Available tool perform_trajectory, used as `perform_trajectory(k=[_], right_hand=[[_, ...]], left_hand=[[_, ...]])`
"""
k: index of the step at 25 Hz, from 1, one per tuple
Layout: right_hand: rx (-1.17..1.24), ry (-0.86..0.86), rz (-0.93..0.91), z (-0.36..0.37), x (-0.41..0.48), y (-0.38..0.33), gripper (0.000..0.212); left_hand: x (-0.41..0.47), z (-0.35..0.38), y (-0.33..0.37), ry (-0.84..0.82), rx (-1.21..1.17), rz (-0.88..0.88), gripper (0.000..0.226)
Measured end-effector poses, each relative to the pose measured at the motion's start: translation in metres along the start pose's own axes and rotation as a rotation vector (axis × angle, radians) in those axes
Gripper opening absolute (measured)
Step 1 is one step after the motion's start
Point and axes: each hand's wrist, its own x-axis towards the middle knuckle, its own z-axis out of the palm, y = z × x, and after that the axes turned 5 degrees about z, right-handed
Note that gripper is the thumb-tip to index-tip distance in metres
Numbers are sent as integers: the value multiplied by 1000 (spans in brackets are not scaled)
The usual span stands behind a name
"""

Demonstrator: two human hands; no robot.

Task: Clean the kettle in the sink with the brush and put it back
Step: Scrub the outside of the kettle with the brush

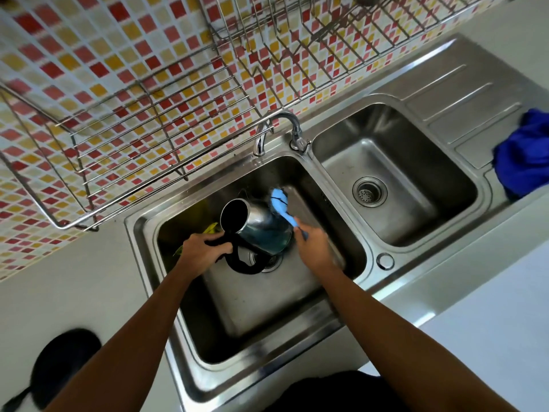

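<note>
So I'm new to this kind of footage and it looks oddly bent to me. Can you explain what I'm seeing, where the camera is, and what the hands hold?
There is no machine here. One wide-angle camera worn on a person's head looks down at their two bare arms, which bends the edges. The left hand grips the black handle of a steel kettle, tipped on its side over the left basin of a double sink. The right hand holds a blue brush against the kettle's outside. A blue cloth lies on the drainboard, and a wire rack hangs above.
</note>
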Motion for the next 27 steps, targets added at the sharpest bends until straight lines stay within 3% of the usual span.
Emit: perform_trajectory(k=[2,3,6,8,12,14,16,18,23,27], right_hand=[[-45,8,150,-3,6,9,37],[-28,30,129,-1,7,8,36],[43,24,-158,6,-11,-17,35],[59,18,-230,11,-23,-16,35],[-2,83,125,5,-19,12,37],[10,77,55,9,-22,1,38],[-5,28,-117,18,-34,-14,39],[-9,25,-167,23,-41,-12,39],[-15,130,118,20,-32,15,39],[23,45,-153,34,-58,-18,41]], left_hand=[[0,2,-1,-4,-3,-11,43],[2,3,-2,2,2,-17,44],[8,0,1,42,-37,-70,49],[9,1,2,48,-63,-85,42],[6,6,6,68,-100,-77,17],[7,6,11,75,-108,-92,17],[9,5,13,79,-117,-130,30],[9,4,12,78,-124,-147,37],[3,12,15,90,-147,-129,36],[5,13,20,95,-155,-145,34]])
